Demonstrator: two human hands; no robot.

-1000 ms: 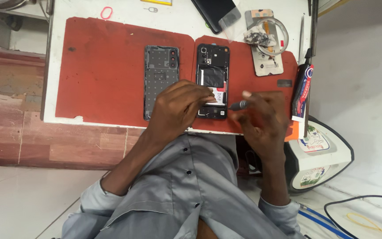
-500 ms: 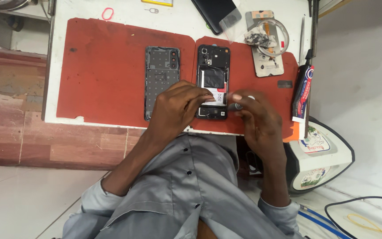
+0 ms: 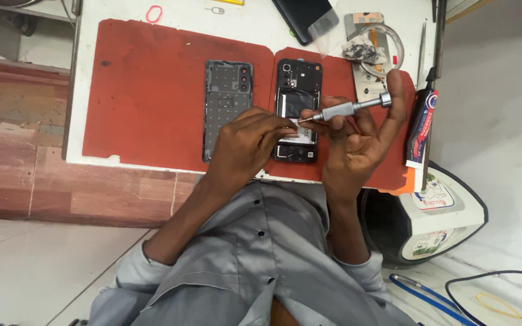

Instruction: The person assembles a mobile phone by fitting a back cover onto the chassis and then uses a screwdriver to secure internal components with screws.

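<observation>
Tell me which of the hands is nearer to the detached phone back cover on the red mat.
Left. The left hand lies partly over the back cover; the right hand, holding the screwdriver, is beyond the opened phone.

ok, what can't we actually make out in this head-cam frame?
- Head view: the tip of the grey metal screwdriver in the right hand is too small to tell its type or whether it carries a screw.
- The lower half of the opened black phone is covered by the left hand and the right hand.
- The dark slab-shaped device is cut off by the top edge.
</observation>
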